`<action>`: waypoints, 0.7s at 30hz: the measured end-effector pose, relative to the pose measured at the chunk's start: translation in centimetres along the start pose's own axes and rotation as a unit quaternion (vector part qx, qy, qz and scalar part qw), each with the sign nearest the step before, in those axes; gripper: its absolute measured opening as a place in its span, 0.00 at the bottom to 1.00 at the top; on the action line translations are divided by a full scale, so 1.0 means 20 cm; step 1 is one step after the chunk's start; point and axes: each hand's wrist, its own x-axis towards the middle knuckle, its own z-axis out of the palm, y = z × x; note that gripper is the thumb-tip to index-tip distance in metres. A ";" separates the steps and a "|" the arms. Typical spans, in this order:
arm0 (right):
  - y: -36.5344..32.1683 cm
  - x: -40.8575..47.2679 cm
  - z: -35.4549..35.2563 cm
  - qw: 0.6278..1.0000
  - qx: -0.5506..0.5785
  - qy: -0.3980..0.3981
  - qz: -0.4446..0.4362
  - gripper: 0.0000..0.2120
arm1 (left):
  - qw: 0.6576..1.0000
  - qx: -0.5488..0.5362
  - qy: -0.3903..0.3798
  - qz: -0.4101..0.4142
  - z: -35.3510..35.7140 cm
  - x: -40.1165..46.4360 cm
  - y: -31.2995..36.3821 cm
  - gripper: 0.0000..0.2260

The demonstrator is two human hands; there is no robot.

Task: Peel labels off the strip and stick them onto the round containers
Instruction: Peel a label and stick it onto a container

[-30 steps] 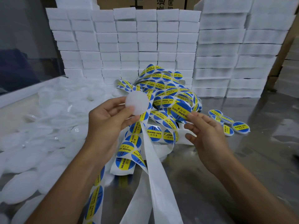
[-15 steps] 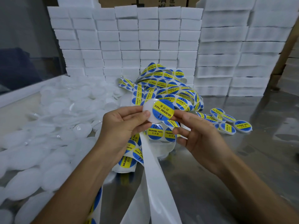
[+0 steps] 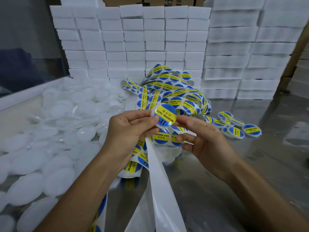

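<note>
Left hand and right hand pinch opposite edges of a labelled round container, held above the tangled label strip; unlabelled containers left, finished containers right, on the worktop.

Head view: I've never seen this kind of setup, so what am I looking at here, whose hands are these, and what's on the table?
No machine here: a person wears a camera on the head, looking down at their own bare hands. The left hand and right hand together hold a round white container with a blue and yellow label on it. Behind lies a tangled label strip. Plain white containers pile up on the left; labelled containers sit on the right of the shiny table. White blocks are stacked at the back.
</note>
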 end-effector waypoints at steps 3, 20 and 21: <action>0.00 0.00 0.00 1.000 -0.001 0.001 0.000 0.14 | 1.000 0.000 0.004 0.002 0.00 0.00 0.00 0.18; 0.00 0.00 -0.01 1.000 -0.021 0.013 0.007 0.16 | 0.999 0.028 -0.016 0.032 0.01 -0.02 0.00 0.06; 0.00 0.00 -0.01 1.000 -0.022 0.014 0.007 0.16 | 0.999 0.029 -0.015 0.033 0.01 -0.02 0.00 0.07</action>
